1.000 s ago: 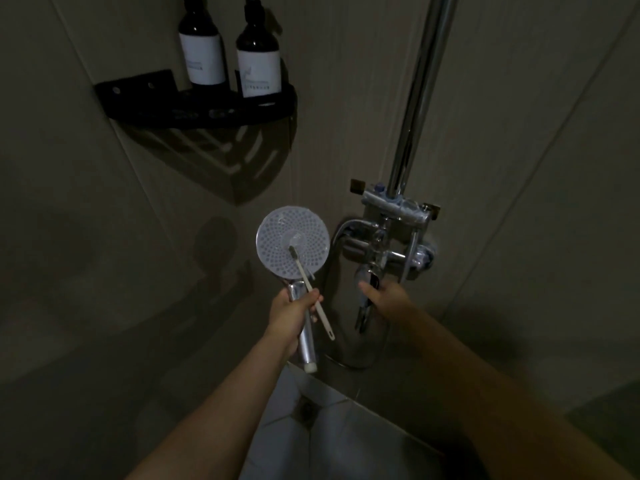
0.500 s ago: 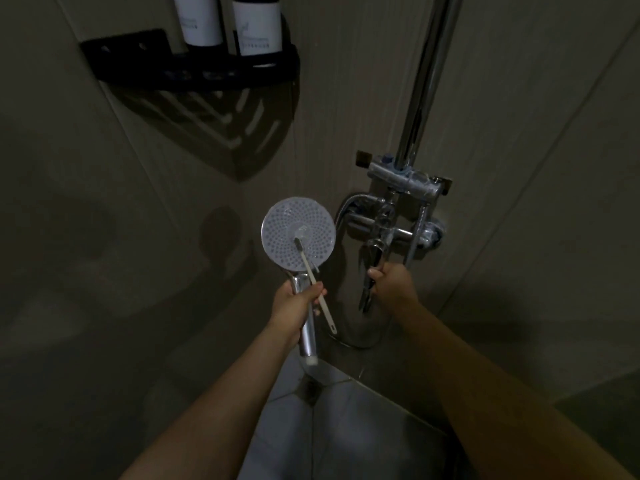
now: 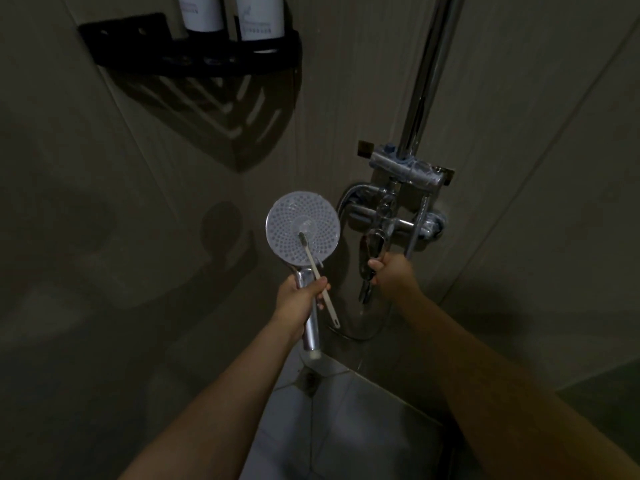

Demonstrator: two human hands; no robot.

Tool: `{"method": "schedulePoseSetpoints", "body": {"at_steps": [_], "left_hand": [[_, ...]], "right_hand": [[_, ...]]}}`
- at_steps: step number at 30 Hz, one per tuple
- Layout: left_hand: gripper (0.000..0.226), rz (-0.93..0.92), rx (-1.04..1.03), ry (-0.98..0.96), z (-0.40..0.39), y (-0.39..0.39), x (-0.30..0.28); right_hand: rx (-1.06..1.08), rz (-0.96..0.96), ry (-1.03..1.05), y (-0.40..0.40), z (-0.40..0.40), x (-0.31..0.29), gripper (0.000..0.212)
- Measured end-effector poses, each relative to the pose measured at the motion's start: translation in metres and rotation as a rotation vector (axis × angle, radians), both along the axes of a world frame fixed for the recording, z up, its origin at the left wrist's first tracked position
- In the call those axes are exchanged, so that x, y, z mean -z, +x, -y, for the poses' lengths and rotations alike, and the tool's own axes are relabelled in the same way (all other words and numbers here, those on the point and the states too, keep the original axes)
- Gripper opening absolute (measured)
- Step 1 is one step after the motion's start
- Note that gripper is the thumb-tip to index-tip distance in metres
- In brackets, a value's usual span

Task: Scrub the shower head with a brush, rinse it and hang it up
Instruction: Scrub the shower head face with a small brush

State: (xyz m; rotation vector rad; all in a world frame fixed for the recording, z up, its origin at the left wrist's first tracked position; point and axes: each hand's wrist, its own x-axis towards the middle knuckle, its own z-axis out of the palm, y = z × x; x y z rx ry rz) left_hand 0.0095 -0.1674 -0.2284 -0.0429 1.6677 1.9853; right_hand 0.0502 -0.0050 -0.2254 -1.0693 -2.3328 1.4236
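The left hand (image 3: 300, 296) is wrapped around the shower head's (image 3: 303, 233) handle with the brush (image 3: 317, 271) pinched against it, bristles resting on the spray face. The right hand (image 3: 391, 271) is curled around the tap lever (image 3: 372, 247). Scrubbing is judged done; rinsing and hanging are left. No water is seen. 2 bottles (image 3: 228, 15) are kept on a corner shelf (image 3: 194, 53); their labels cannot be read.
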Motion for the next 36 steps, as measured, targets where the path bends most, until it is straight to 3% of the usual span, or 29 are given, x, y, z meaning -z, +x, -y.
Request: {"method": "schedulePoseSetpoints", "body": {"at_steps": [2,6,13,17,19,20,24,30,36], "left_hand": [[0.014,-0.013,-0.003,0.006,0.0,0.0,0.001],[0.016,-0.02,-0.01,-0.007,0.0,0.001,0.002],[0.014,-0.002,-0.014,-0.006,-0.007,0.003,0.007],[0.012,0.004,-0.005,-0.031,-0.009,0.003,0.012],[0.008,0.015,0.003,-0.028,-0.009,0.002,0.015],[0.005,0.017,0.004,-0.027,-0.009,0.002,0.015],[0.007,0.051,-0.024,-0.021,-0.01,0.006,0.026],[0.011,0.13,-0.087,0.013,-0.015,0.022,0.047],[0.014,0.059,-0.137,-0.046,-0.017,0.013,0.057]], "right_hand": [[0.0,-0.005,-0.015,0.0,-0.001,0.001,0.022],[-0.012,-0.013,-0.007,0.0,-0.002,0.001,0.036],[-0.05,0.03,0.03,0.002,-0.004,0.0,0.027],[-0.032,-0.038,-0.006,0.006,-0.002,0.003,0.026],[-0.048,0.029,0.028,0.009,0.002,0.008,0.026],[-0.07,0.051,0.002,0.011,0.006,0.013,0.024],[-0.148,-0.003,-0.44,0.021,0.031,0.022,0.018],[-0.374,0.231,-0.62,0.033,0.054,0.046,0.027],[-0.265,0.201,-0.331,0.051,0.035,0.07,0.029]]}}
